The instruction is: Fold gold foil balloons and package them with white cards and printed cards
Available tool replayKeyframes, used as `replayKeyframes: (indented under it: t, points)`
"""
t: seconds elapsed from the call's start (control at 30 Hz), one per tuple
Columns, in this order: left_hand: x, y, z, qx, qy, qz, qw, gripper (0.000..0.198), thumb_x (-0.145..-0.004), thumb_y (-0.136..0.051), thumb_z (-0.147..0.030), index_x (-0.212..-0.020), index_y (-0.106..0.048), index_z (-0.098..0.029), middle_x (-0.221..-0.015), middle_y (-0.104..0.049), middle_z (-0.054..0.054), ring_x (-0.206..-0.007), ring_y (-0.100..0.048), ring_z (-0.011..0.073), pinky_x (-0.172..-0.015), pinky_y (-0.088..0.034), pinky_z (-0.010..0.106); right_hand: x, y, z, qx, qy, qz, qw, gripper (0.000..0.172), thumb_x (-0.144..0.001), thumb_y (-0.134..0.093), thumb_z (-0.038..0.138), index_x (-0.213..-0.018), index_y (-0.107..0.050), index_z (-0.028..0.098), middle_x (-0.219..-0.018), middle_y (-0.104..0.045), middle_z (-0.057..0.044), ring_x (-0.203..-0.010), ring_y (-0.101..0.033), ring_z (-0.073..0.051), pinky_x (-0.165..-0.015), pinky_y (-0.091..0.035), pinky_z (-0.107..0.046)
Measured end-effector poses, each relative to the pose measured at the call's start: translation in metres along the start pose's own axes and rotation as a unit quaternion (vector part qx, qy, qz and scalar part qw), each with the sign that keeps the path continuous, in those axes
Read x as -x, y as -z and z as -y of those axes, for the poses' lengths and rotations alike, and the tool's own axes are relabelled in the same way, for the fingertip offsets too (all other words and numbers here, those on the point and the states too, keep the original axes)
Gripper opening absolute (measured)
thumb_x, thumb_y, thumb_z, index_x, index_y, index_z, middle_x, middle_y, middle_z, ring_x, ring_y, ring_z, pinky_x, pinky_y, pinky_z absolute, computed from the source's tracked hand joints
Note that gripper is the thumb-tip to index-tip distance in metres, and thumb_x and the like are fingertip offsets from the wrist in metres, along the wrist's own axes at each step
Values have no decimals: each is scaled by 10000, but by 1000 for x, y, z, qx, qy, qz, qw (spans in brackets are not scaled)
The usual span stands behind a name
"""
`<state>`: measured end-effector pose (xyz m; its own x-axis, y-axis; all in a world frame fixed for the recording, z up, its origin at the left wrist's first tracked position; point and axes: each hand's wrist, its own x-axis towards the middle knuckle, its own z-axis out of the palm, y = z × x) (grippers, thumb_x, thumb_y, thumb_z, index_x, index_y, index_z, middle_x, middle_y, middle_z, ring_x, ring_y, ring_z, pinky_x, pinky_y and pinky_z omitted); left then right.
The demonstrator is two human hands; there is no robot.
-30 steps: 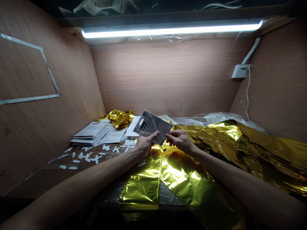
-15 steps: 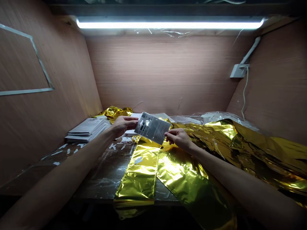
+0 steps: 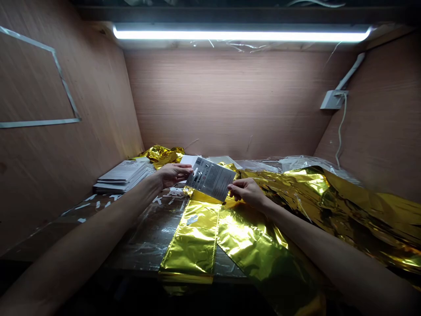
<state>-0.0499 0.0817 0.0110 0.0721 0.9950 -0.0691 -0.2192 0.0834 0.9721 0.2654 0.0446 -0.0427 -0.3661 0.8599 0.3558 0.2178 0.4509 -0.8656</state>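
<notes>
Both my hands hold a clear plastic packet with a printed grey-and-white card inside (image 3: 210, 178), up above the foil. My left hand (image 3: 173, 174) pinches its left edge, and my right hand (image 3: 246, 192) grips its lower right corner. Under the packet lie two long gold foil strips (image 3: 192, 239) with sealed edges. A larger rumpled gold foil sheet (image 3: 342, 206) spreads to the right of my right hand. The packet hides part of a white sheet (image 3: 189, 160) behind it.
A stack of printed leaflets (image 3: 123, 176) and white paper scraps (image 3: 174, 192) lie left on a plastic-covered table (image 3: 144, 245). Crumpled gold foil (image 3: 163, 154) sits at the back. Wooden panels enclose the bench, with a lit tube (image 3: 241, 35) above.
My left hand has moved from under the packet out to its left edge. The packet has turned flatter, and the view has shifted slightly.
</notes>
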Motion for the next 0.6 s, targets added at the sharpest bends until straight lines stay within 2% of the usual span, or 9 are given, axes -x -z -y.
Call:
replayKeyframes:
  t: [0.2, 0.4, 0.6]
  points:
    - [7, -2, -3, -28, -48, -3, 998, 369, -528, -976, -48, -836, -774, -63, -796, -785, 182, -652, -753, 219, -671, -631, 309, 0, 1, -2, 5, -3, 4, 1000, 383, -828, -733, 517, -680, -709, 164, -631, -693, -42, -501, -571, -124, -480, -431, -234]
    - [13, -6, 2, -70, -113, -14, 991, 390, -455, -1020, -164, -730, -756, -82, -680, -759, 131, -574, -711, 194, -611, -602, 296, 0, 0, -4, 9, -13, 7, 1000, 378, -817, -739, 517, -698, -724, 158, -637, -697, -47, -496, -567, -123, -464, -422, -229]
    - [8, -7, 7, -96, -133, -25, 986, 396, -463, -1017, -173, -761, -780, -66, -678, -756, 144, -571, -703, 204, -621, -601, 320, 1, -1, -3, 5, -21, 13, 1000, 384, -824, -734, 527, -713, -725, 159, -657, -699, -49, -502, -565, -123, -464, -428, -230]
